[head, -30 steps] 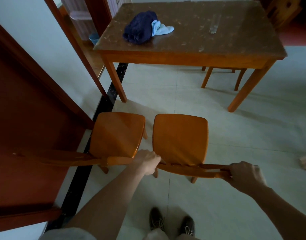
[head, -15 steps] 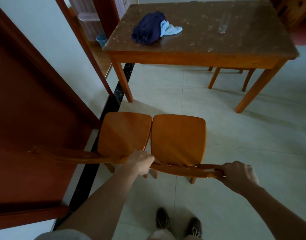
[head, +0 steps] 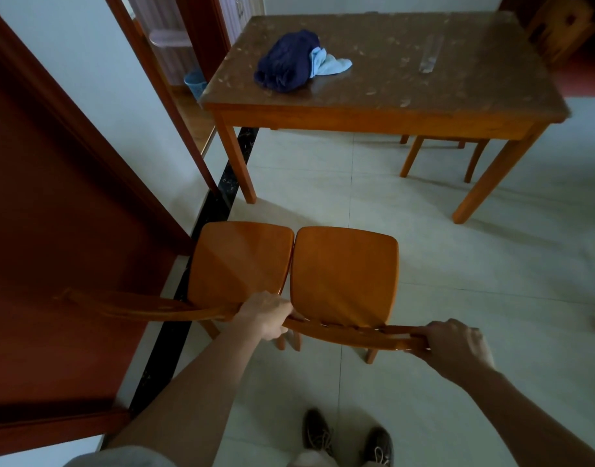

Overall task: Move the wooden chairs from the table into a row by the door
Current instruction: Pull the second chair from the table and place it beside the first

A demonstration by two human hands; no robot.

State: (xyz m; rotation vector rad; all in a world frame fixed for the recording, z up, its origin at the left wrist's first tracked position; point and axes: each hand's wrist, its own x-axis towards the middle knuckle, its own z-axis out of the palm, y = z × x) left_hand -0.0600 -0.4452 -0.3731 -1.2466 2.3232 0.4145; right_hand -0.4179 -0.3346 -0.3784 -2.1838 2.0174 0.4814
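As both hands grip its backrest: left hand, right hand, closed on second chair, nudging against first chair; next, releasing and fetching another.

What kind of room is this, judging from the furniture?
Probably a home dining room: a brown wooden table with a speckled top, matching orange wooden chairs, pale floor tiles and a dark red wooden door.

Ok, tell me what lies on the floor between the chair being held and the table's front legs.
Nothing: in the head view only bare pale floor tile separates the held chair from the table.
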